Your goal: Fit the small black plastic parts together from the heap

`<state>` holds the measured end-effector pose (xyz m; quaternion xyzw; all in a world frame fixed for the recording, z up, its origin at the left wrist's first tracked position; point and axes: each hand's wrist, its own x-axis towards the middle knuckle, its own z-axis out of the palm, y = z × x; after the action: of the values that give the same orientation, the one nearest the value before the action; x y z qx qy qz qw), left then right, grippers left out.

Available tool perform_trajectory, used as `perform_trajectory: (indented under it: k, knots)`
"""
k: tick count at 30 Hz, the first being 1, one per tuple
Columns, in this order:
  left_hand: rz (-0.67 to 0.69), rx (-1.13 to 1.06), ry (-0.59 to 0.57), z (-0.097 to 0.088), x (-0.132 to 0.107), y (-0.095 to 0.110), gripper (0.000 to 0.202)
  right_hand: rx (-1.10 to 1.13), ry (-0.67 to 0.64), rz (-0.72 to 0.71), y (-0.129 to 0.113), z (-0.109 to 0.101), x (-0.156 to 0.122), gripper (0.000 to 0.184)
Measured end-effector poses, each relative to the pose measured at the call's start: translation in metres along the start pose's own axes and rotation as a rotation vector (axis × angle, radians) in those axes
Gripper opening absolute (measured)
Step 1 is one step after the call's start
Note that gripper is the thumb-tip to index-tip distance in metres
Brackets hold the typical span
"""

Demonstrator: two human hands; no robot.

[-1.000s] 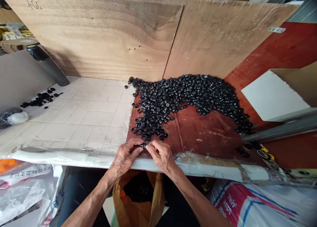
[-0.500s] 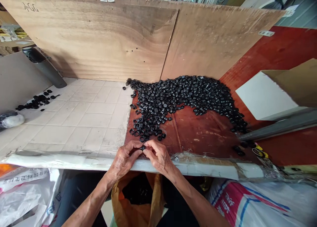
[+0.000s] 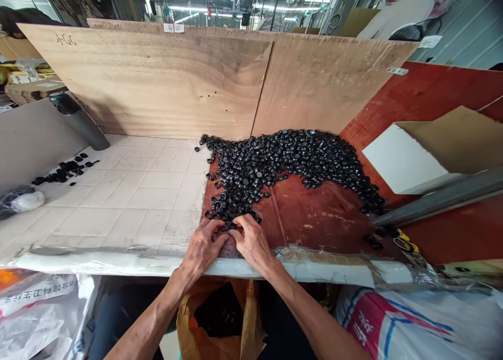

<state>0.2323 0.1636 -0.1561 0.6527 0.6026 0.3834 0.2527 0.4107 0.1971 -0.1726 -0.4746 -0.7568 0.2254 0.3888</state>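
Left hand (image 3: 202, 251) and right hand (image 3: 253, 240) at the near edge of a large heap of black rings (image 3: 283, 158) on the red worktop (image 3: 310, 213) — fingers curled down, any pinch hidden; only a small cluster (image 3: 63, 172) lies apart on the white tile (image 3: 145, 192).

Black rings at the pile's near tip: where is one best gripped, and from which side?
Probably by the outer rim of a black ring, pinched from above on the near side, where the left hand and right hand are. The rings lie loose and heaped, so edge rims stand exposed.
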Motion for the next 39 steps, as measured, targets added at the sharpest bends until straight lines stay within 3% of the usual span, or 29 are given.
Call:
perform_trajectory:
  k: [5,10,14,18,21,23,25,30,36,39]
  knots:
    - [0.069,0.087,0.022,0.010,0.004,-0.005,0.011,-0.083,-0.036,-0.042,0.000,0.004,0.001,0.018]
    - [0.099,0.020,0.058,0.010,-0.003,0.000,0.011,0.127,-0.062,-0.052,0.001,-0.005,-0.003,0.023]
    - [-0.015,-0.188,0.084,0.005,-0.003,0.006,0.011,0.372,-0.063,0.014,-0.001,-0.011,0.001,0.027]
    - [-0.171,-0.451,0.058,-0.001,-0.002,0.006,0.015,0.458,-0.119,-0.003,-0.003,-0.012,0.002,0.034]
    - [-0.255,-0.694,0.022,-0.004,0.000,0.004,0.020,0.536,-0.100,0.106,-0.003,-0.010,0.000,0.029]
    - [-0.283,-0.805,-0.004,-0.006,0.000,0.003,0.033,0.548,-0.098,0.134,-0.004,-0.009,-0.001,0.019]
    - [-0.288,-0.806,-0.045,-0.008,0.000,0.003,0.040,0.529,-0.096,0.087,-0.005,-0.009,0.000,0.013]
    - [-0.235,-0.670,-0.107,-0.006,-0.001,0.001,0.031,0.492,-0.063,-0.002,-0.007,-0.009,0.003,0.013]
    - [-0.181,-0.622,-0.109,-0.005,-0.002,0.004,0.029,0.501,-0.070,0.069,-0.002,-0.005,0.000,0.024]
    - [-0.174,-0.624,-0.104,-0.005,-0.002,0.004,0.029,0.446,-0.081,0.049,-0.003,-0.006,-0.002,0.021]
